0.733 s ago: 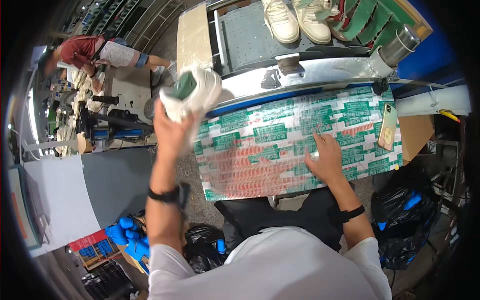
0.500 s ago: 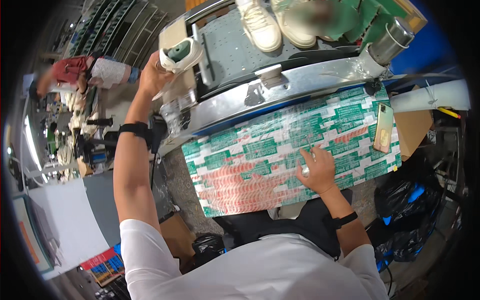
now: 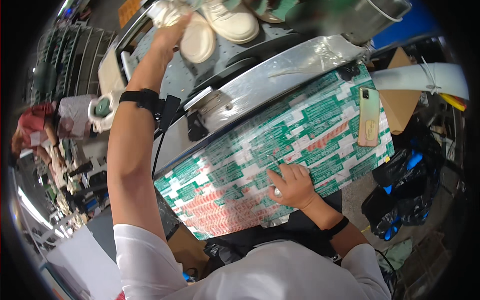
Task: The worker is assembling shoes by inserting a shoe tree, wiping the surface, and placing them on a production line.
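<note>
My left hand (image 3: 170, 37) reaches over the side of a white lace-up shoe (image 3: 197, 42) at the top. Its fingers are stretched out and somewhat blurred; whether they press on the shoe is unclear. Right of it stands another white shoe (image 3: 232, 22). A white shoe with green inside (image 3: 102, 110) sits left of my forearm, apart from my hand. My right hand (image 3: 292, 187) is curled over the green-and-white covered board, closed around a thin metal tool (image 3: 273, 159). Only the tool's narrow tip and a silvery end by the thumb show.
A metal-edged machine bed (image 3: 300, 62) runs behind the board (image 3: 320, 145). A phone (image 3: 368, 117) lies at the board's right. Beyond are a metal cylinder (image 3: 375, 20), a white tube (image 3: 425, 77) and black bags (image 3: 400, 185). Another person (image 3: 35, 122) stands far left.
My left hand has let go of the shoe with green inside and moved right to another white shoe. The view has turned; my right hand still holds the tool over the board.
</note>
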A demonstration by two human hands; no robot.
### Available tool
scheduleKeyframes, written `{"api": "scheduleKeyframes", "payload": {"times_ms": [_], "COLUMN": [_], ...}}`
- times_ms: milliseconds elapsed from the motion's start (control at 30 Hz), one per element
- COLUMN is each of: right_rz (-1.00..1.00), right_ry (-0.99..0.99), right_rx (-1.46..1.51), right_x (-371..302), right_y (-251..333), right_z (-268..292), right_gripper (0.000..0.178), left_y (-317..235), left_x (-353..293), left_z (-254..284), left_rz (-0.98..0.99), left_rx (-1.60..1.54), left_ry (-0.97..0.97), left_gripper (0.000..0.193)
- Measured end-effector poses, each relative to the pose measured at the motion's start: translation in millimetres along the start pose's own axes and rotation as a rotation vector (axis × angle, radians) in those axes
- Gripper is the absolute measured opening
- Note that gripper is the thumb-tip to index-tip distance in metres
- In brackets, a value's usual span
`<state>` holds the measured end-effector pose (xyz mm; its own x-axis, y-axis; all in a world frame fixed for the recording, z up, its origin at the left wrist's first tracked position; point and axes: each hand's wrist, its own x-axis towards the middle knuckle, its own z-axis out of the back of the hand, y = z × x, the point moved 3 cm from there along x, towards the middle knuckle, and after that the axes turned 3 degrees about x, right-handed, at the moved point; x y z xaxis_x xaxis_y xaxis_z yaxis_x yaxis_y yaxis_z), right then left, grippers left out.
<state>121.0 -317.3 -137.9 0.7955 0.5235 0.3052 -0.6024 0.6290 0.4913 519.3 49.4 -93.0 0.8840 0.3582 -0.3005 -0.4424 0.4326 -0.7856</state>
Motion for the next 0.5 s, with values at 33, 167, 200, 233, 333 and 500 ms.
{"api": "scheduleKeyframes", "payload": {"times_ms": [33,167,200,233,333,500], "right_rz": [0.023,-0.007,0.004,0.008,0.000,-0.016], "right_ry": [-0.014,0.010,-0.022,-0.027,-0.029,-0.023], "right_rx": [-0.001,0.009,0.019,0.018,0.027,0.047], "right_x": [3.0,-4.3,-5.6,-4.8,-7.7,-12.6], "right_y": [2.2,-0.8,-1.1,-1.9,0.9,-2.1], "right_z": [0.3,0.2,-1.6,-2.2,-1.1,-3.4], "right_gripper": [0.044,0.046,0.047,0.047,0.046,0.046], "left_y": [11.8,8.1,10.2,11.5,0.9,-5.1], "left_x": [28.9,14.2,9.2,3.7,-48.6,-243.4], "left_z": [9.4,5.7,11.2,19.9,45.3,83.5], "left_rz": [0.041,0.032,0.039,0.046,-0.053,-0.119], "left_rx": [0.027,-0.150,-0.210,-0.271,-0.546,-0.718], "left_ry": [-0.121,-0.080,-0.068,-0.060,0.107,-0.045], "left_gripper": [0.073,0.054,0.056,0.057,0.061,0.054]}}
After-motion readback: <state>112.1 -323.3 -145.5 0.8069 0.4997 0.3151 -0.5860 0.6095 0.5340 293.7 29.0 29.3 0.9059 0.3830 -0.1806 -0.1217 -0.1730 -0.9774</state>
